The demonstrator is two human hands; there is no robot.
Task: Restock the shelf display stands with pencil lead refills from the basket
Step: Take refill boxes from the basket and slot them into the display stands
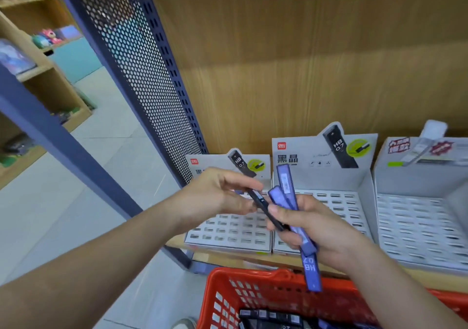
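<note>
Pinches black refill [263,205] in left hand [222,192], grips blue refills [285,184] in right hand [321,227], above red basket [228,290], before slotted display stands [329,176].

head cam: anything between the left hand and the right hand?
Yes, in the head view: one black refill case bridges the gap. The left hand pinches its upper end; its lower end sits in the right hand beside purple refill cases.

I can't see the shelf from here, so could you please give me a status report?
Left hand pinching black refill. Right hand gripping purple refills. Nothing blocking stands; basket below.
</note>
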